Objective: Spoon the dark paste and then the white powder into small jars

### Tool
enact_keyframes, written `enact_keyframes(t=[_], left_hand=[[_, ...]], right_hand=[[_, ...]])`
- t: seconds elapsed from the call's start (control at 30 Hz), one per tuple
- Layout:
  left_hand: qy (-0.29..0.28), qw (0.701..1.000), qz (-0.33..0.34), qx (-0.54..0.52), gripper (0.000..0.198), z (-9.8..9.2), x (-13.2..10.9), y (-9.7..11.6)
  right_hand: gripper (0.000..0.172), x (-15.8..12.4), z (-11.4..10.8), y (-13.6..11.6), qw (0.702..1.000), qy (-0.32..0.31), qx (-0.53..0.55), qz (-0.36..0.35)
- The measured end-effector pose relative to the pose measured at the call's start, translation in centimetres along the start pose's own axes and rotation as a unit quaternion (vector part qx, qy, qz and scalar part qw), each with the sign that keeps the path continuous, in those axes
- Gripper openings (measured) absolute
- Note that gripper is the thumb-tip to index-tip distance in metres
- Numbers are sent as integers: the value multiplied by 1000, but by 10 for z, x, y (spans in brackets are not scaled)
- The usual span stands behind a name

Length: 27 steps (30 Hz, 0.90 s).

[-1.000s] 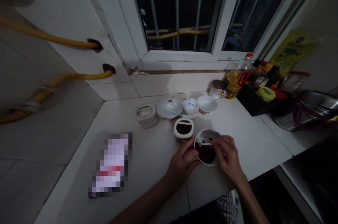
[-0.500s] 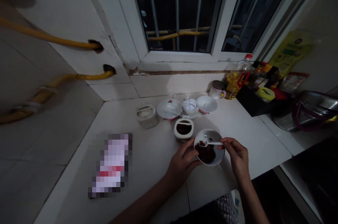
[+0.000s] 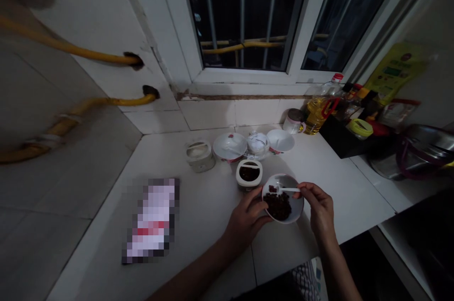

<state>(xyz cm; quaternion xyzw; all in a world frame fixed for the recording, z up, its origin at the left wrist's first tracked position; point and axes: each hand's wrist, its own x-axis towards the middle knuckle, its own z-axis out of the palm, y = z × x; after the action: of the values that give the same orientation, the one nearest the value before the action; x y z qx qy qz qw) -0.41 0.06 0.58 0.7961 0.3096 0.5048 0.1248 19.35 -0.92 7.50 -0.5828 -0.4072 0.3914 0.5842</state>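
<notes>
A small white bowl (image 3: 297,210) holding dark reddish bits sits on the white counter near its front edge. My left hand (image 3: 247,219) grips the bowl's left rim, thumb on top. My right hand (image 3: 318,207) pinches the handle of a small white spoon (image 3: 288,190), whose tip rests over the far part of the bowl. Just behind the bowl stands a white jar (image 3: 248,174) with dark contents, its top uncovered.
Behind the jar stand a lidded white pot (image 3: 200,155), two white bowls (image 3: 230,145) (image 3: 280,140) and a small container (image 3: 257,142). An oil bottle (image 3: 319,105), a cup (image 3: 294,121) and condiments on a black box (image 3: 345,136) are at right, beside a metal pot (image 3: 418,150). A blurred packet (image 3: 151,219) lies at left.
My right hand pulled back from over the bowl to its right side, taking the spoon handle in a pinch. The left hand stayed on the rim. The view shifted slightly.
</notes>
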Motion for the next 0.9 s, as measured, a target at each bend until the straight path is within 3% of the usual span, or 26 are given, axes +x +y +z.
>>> enact_keyframes(t=[0.17,0.27,0.4,0.5,0.57,0.77,0.9], left_hand=[[-6,1000,-6,-3,21,1,-1,-1],[-7,1000,-7,-2,20,0,-1,0],[-1,1000,-2,6,19,1,0,1],[1,1000,-5,18,20,2,0,0],[1,1000,-3,16,20,1,-1,0],[-5,1000,-6,-3,20,1,-2,0],[-6,1000,-2,-15,20,1,-3,-1]], right_hand=[[21,4,20,-16,996,-3,-54,-77],[19,6,33,-20,970,-1,-149,-194],[23,8,44,-17,867,-67,-286,-401],[30,8,43,-16,802,-107,-333,-484],[31,6,38,-17,800,-96,-332,-490],[23,4,2,-10,838,-12,-311,-448],[21,6,-23,2,818,-29,-381,-429]])
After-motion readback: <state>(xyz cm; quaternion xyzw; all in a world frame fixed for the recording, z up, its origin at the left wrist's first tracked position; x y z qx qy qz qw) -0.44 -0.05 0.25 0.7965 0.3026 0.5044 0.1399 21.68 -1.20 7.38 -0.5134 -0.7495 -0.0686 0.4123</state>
